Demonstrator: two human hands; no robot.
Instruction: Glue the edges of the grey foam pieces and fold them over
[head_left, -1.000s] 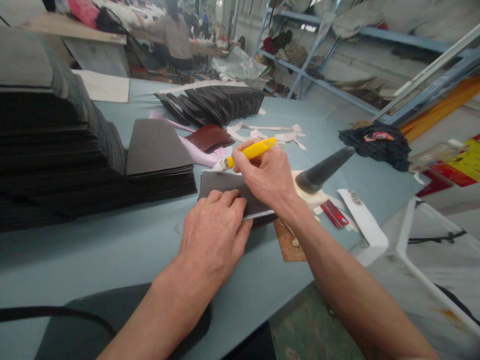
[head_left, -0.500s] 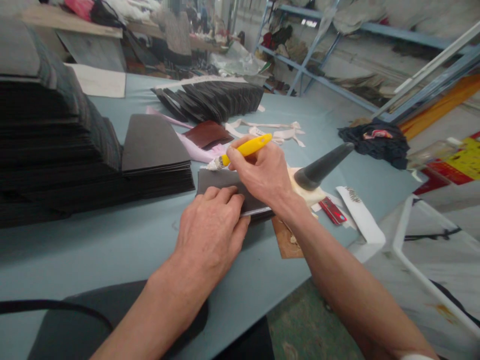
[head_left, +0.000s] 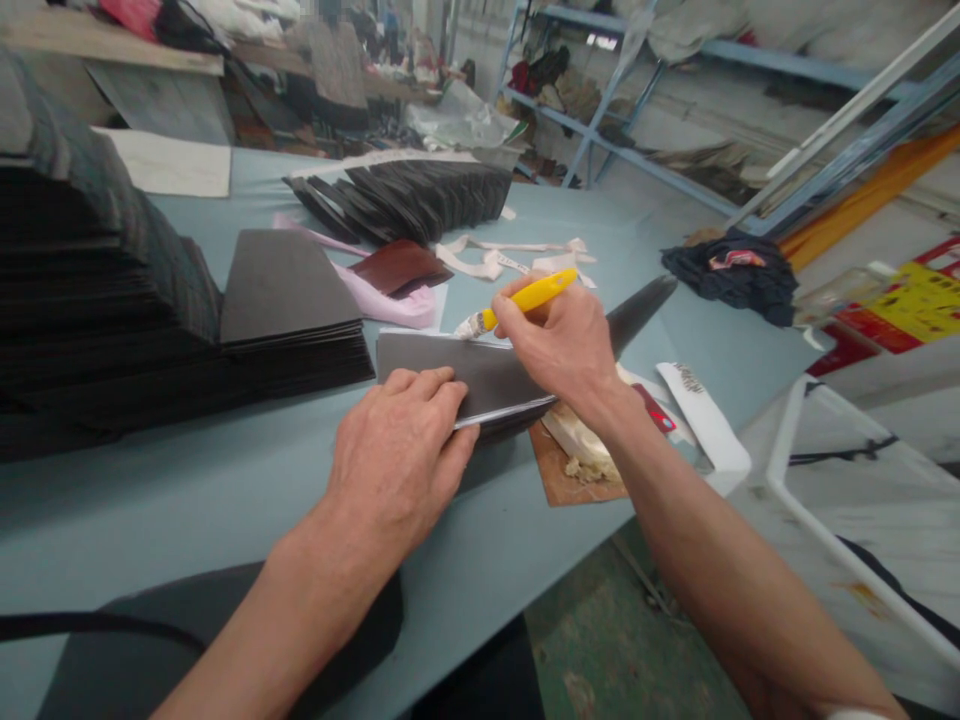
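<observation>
My right hand [head_left: 566,345] is closed round the yellow handle of a brush [head_left: 534,291]. Its bristles are coated white and meet the far edge of a dark grey panel [head_left: 420,352]. That panel tops a small stack, and white lines its far and near edges. With fingers on top and thumb against the near edge, my left hand [head_left: 401,440] grips the stack. Beyond my right wrist sits a pale container [head_left: 581,440] on a brown board [head_left: 559,480], partly hidden by my forearm. A dark tapered object [head_left: 641,310] sticks out behind my right hand.
Tall stacks of dark panels [head_left: 90,300] stand at left, beside a lower stack [head_left: 289,285]. More black pieces [head_left: 435,200] lie fanned at the back, near pink cloth [head_left: 397,302] and a brown piece [head_left: 401,267]. A white-framed bin [head_left: 780,450] is at right; a person [head_left: 337,65] is far off.
The brush in my right hand has moved to the right along the panel's far edge. My left hand keeps its hold on the stack. The view has shifted slightly.
</observation>
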